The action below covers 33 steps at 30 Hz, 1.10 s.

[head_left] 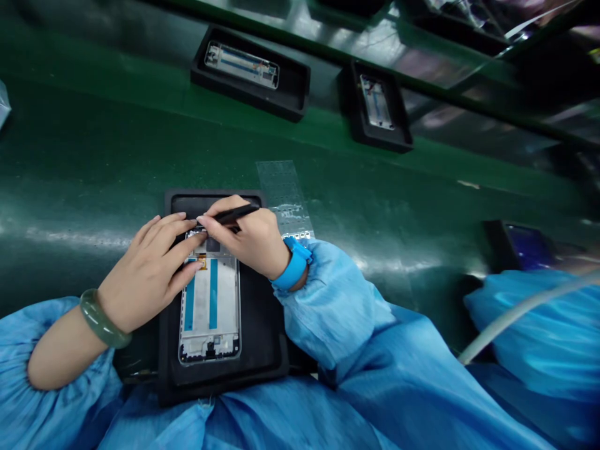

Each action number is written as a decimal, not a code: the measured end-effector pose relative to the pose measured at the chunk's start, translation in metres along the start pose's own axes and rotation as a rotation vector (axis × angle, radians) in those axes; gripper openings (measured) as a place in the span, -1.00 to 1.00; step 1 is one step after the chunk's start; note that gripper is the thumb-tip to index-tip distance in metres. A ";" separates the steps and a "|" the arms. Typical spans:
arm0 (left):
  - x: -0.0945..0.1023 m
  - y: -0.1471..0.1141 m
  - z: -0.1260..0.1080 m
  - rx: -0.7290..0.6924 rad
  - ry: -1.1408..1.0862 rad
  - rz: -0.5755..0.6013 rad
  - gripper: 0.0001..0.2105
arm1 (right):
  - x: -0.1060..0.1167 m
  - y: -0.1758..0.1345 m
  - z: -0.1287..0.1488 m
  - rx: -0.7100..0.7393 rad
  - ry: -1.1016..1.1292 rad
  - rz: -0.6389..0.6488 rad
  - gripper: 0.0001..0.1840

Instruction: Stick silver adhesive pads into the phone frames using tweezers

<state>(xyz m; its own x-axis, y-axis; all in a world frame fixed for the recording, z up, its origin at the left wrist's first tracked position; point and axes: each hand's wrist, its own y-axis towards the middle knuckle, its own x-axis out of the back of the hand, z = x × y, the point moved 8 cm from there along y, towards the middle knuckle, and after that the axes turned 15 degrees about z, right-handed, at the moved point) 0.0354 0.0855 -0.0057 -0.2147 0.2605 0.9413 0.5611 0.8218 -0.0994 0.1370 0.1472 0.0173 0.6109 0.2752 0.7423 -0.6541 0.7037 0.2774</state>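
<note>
A phone frame (225, 300) with two blue strips lies back up in a black tray (262, 356) in front of me. My left hand (150, 269), with a green bangle at its wrist, rests over the frame's upper left, fingers stretched out and apart. In my right hand (255, 240) is a pair of black tweezers (237, 214), pinched between thumb and fingers. Their tips are at the frame's top end, hidden by the fingers. Beside the tray, partly behind my right wrist, lies a clear plastic sheet (284, 187) with small pieces along its near edge.
Farther back on the green bench (117, 137) stand two black trays (295, 103) (403, 134), each with a phone frame. At the right, a dark tray (497, 240) holds a bluish panel, next to a blue-sleeved person (529, 325). A pale cable (525, 306) crosses there.
</note>
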 end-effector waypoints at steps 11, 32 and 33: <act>-0.001 0.001 0.003 -0.009 0.000 0.005 -0.63 | -0.004 0.004 0.000 -0.027 0.039 0.023 -0.82; 0.005 -0.001 -0.001 0.060 0.045 -0.004 -0.66 | 0.008 0.001 -0.008 -0.092 0.129 -0.044 -0.85; 0.005 -0.001 0.000 0.060 0.039 -0.006 -0.66 | 0.008 0.001 -0.008 -0.089 0.108 -0.043 -0.85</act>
<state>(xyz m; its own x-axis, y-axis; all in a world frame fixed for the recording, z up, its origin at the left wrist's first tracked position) 0.0338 0.0855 -0.0009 -0.1862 0.2369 0.9535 0.5110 0.8523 -0.1119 0.1445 0.1550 0.0184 0.6851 0.3095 0.6594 -0.5874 0.7701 0.2489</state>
